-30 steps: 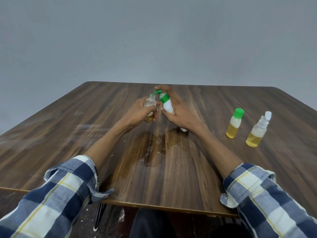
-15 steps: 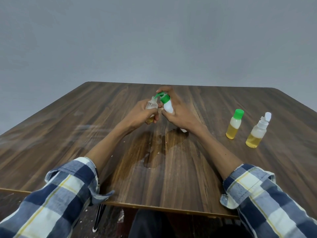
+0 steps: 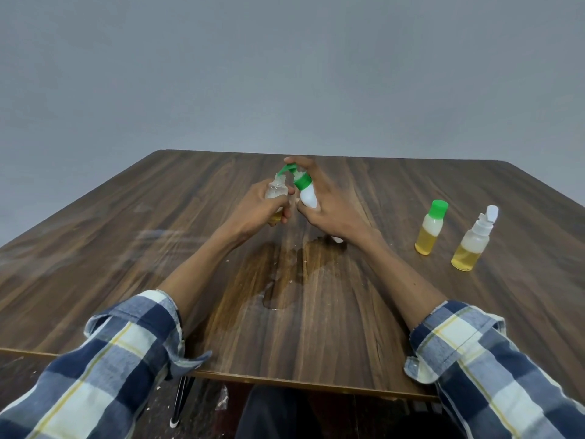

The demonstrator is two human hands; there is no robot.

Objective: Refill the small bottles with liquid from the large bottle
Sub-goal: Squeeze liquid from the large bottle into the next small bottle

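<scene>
My right hand grips the large white bottle, which has a green flip cap hanging open and leans left with its nozzle near the mouth of a small clear bottle. My left hand is wrapped around that small bottle, which stands uncapped with a little yellow liquid showing at its base. Both are held above the middle of the wooden table. To the right stand two more small bottles of yellow liquid: one with a green cap and one with a white flip cap open.
A puddle of spilled liquid lies on the table between my forearms, just nearer than my hands. The table's front edge runs below my sleeves. A grey wall fills the background.
Both hands have stayed in place with the bottles. The large bottle's nozzle has shifted slightly against the small bottle's mouth.
</scene>
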